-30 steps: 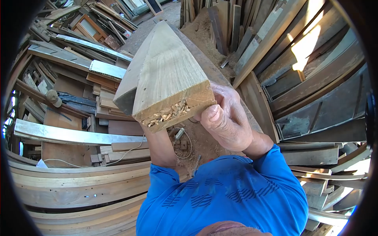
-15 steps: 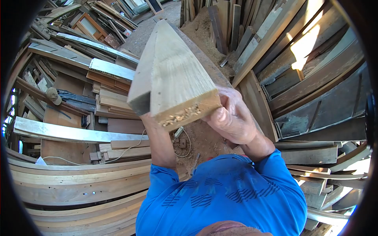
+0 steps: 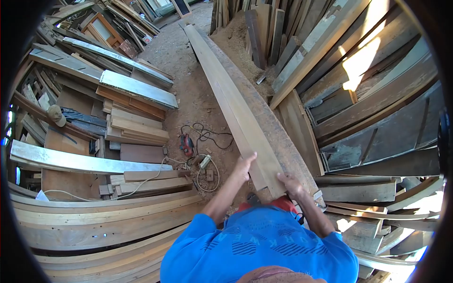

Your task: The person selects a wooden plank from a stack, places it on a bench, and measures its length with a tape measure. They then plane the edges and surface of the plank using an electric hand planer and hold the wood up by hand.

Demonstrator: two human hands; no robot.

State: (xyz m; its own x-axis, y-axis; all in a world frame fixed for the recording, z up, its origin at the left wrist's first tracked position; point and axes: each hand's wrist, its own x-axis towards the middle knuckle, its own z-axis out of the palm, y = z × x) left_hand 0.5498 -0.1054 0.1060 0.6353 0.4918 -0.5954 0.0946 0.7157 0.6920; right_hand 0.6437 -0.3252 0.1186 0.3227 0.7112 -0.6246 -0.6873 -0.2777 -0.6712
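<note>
Left hand (image 3: 245, 167) is gripping the boards (image 3: 245, 123), right hand (image 3: 292, 185) is clasping their near end; uneven pushing is risking a slide off the table (image 3: 279, 142) beneath!

A red power tool (image 3: 187, 145) lies on the dirt floor (image 3: 181, 87), a black cable (image 3: 207, 134) looped beside it. Near it sits a white socket box (image 3: 205, 162); a pale cord (image 3: 94, 200) runs left past short boards. On the left, a white plank (image 3: 89, 159) juts toward the floor, and a second one (image 3: 139, 89) lies across a stack (image 3: 137, 128) of brown boards. Long boards (image 3: 104, 214) fill the lower left. Farther up stands a framed panel (image 3: 101, 30), tilted. On the right, sawdust (image 3: 231, 42) is heaped by upright planks (image 3: 257, 40), and sunlight (image 3: 363, 59) falls on leaning timbers (image 3: 321, 54) near a dark panel (image 3: 377, 129).
</note>
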